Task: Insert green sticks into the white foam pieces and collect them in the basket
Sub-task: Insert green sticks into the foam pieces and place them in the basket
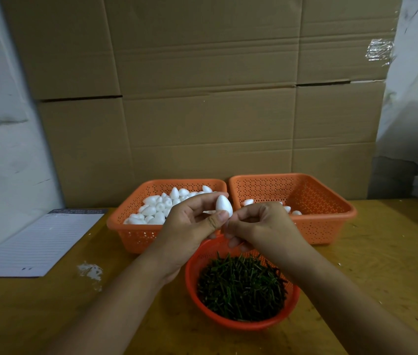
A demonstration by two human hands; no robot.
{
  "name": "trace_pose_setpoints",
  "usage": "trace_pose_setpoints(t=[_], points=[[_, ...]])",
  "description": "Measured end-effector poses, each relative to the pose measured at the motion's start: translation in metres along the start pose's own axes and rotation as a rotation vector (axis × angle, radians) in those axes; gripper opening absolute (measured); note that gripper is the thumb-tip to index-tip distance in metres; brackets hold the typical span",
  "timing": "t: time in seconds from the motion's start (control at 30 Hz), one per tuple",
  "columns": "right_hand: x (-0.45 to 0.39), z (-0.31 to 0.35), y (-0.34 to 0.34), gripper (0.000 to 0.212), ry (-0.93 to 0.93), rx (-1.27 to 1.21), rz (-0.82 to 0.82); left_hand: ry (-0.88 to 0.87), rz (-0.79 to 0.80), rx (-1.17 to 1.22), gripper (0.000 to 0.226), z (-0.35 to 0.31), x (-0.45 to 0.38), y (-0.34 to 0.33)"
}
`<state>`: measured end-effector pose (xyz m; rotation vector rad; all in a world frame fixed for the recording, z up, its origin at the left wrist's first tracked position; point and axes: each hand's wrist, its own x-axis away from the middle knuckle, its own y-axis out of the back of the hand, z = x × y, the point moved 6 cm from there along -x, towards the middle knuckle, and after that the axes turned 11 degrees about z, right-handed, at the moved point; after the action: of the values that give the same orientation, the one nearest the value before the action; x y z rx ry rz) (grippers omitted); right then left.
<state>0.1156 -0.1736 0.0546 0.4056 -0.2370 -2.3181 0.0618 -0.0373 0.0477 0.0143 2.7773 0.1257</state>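
Head cam view, going left to right. Far left on the wooden worktop [49, 316] there's a lined white paper notepad [36, 244], just parked out of the way, with a few white foam crumbs [90, 271] near it.

Next is the left orange perforated plastic basket [136, 234], heaped with plain white egg-shaped foam pieces [156, 208]. I'd say that's the supply, set within easy reach.

My left hand [190, 226] is raised above the baskets, thumb and fingers [218, 217] pinching one white foam egg [223, 206] upright, I guess so its underside is exposed for the stick. My right hand [261, 224] is touching it, fingers pinched together right under the egg. They're probably holding a green stick, but I can't actually see it.

Below sits the round orange plastic bowl [192, 275], full of short dark green sticks [241, 290], right under the hands for quick grabs.

Right orange perforated basket [331, 221] has only a few foam pieces [292, 210], so I'd guess that's the collection one, early days.
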Motion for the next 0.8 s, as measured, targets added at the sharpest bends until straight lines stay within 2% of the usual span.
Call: trace_pose_setpoints(t=[0.2, 0.33, 0.4, 0.67, 0.8], points=[[-0.0006, 0.0, -0.0008, 0.015, -0.012, -0.001, 0.007, 0.0, -0.009, 0.0, 0.034, 0.0, 0.0, 0.0008], [-0.0008, -0.0004, 0.0, 0.016, -0.014, -0.027, 0.005, 0.004, -0.033, 0.071, 0.041, -0.001, -0.0003, 0.0029], [-0.0006, -0.001, 0.001, 0.015, -0.015, -0.041, 0.001, 0.011, -0.051, 0.111, 0.034, -0.0006, -0.0001, 0.0045], [-0.0016, -0.0007, 0.0002, 0.015, -0.005, -0.024, 0.023, 0.026, -0.043, 0.041, 0.036, 0.0027, -0.0005, 0.0041], [-0.0026, -0.0029, 0.001, 0.016, -0.026, -0.049, 0.017, 0.019, -0.082, 0.084, 0.032, 0.0028, -0.001, 0.0069]])
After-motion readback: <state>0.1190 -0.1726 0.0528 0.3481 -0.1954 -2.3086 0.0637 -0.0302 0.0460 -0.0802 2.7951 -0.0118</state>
